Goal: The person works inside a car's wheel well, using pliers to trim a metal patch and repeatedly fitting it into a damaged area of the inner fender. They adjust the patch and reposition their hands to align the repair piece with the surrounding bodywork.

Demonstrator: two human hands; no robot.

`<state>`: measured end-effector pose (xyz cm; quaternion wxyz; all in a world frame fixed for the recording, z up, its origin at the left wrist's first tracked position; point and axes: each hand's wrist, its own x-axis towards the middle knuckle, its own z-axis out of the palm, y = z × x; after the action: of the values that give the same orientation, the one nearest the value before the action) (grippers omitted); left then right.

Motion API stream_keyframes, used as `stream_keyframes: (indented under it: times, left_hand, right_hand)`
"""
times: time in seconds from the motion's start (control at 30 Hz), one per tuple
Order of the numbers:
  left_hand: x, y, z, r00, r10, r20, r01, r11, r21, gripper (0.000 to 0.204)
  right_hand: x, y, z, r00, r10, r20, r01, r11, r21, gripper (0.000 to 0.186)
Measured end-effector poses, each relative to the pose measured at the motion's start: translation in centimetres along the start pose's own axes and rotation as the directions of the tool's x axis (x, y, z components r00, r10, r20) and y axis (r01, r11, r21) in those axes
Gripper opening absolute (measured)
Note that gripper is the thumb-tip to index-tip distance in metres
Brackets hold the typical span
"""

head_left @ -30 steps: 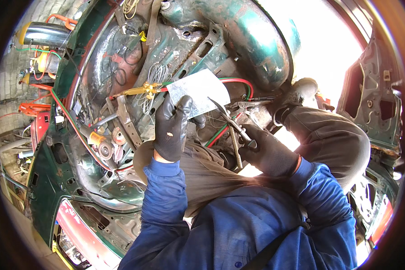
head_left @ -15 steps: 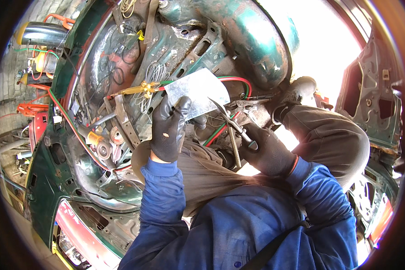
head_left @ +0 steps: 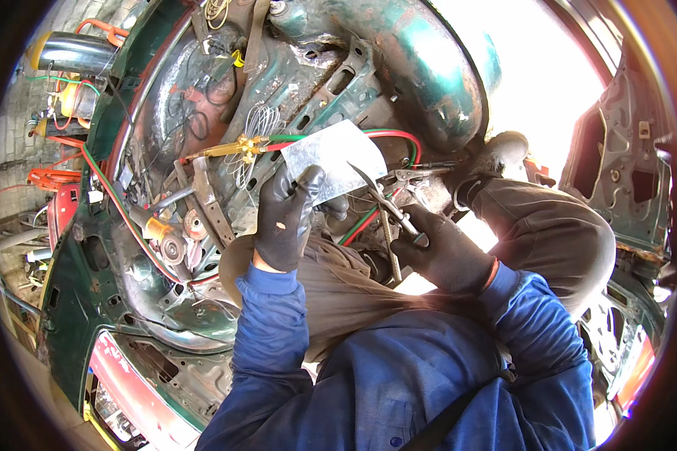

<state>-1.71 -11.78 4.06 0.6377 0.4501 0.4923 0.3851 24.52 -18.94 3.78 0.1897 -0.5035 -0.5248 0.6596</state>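
Note:
My left hand [head_left: 282,222], in a black coated glove, grips a thin grey metal sheet [head_left: 337,154] by its near left edge, thumb on top. The sheet is raised over my lap, its far edge curved. My right hand [head_left: 450,254], gloved too, is closed around one handle of metal snips [head_left: 393,210]. The other handle hangs lower, apart from the first. One blade lies over the sheet's right part; the other blade is hidden, apparently beneath it. Beyond the sheet rests a brass torch [head_left: 242,148] with red and green hoses [head_left: 399,135].
An angle grinder [head_left: 165,242] lies at the left, beside a grinding disc [head_left: 195,225]. Locking pliers [head_left: 408,176] lie right of the sheet. Coiled wire [head_left: 259,124] sits near the torch. Green car-body metal [head_left: 90,301] surrounds me, with a rounded wheel arch [head_left: 421,68] ahead.
The sheet and my left hand have shifted slightly right. My right hand has moved very little with the snips, whose handles look a little wider apart.

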Motion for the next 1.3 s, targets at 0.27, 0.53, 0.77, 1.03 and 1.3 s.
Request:
stream_keyframes:
  times: [0.27, 0.53, 0.77, 1.03, 1.3]
  left_hand:
    - [-0.2, -0.7, -0.1, 0.998, -0.066, 0.005, 0.066, 0.998, -0.005, 0.051]
    - [-0.8, -0.8, 0.0, 0.995, -0.093, -0.029, 0.094, 0.995, 0.036, 0.045]
    - [-1.0, -1.2, -0.6, 0.992, -0.123, -0.005, 0.123, 0.992, -0.017, 0.045]
    - [-0.8, -1.8, -1.2, 0.980, -0.197, 0.013, 0.198, 0.976, -0.093, 0.045]
    - [0.3, 2.8, -3.0, 0.983, 0.021, 0.182, -0.133, 0.764, 0.631, 0.079]
  right_hand:
    - [0.3, 1.6, 0.5, 0.997, -0.041, -0.063, 0.030, 0.985, -0.172, 0.040]
    - [0.4, 0.4, -0.5, 0.997, 0.040, 0.068, -0.048, 0.992, 0.113, 0.040]
    - [0.3, 0.9, 0.1, 1.000, 0.018, -0.009, -0.019, 0.991, -0.132, 0.049]
    - [1.1, 3.1, 1.0, 0.985, -0.056, -0.164, 0.002, 0.950, -0.312, 0.034]
    - [0.6, 4.4, 1.0, 0.983, -0.144, -0.111, 0.078, 0.885, -0.459, 0.031]
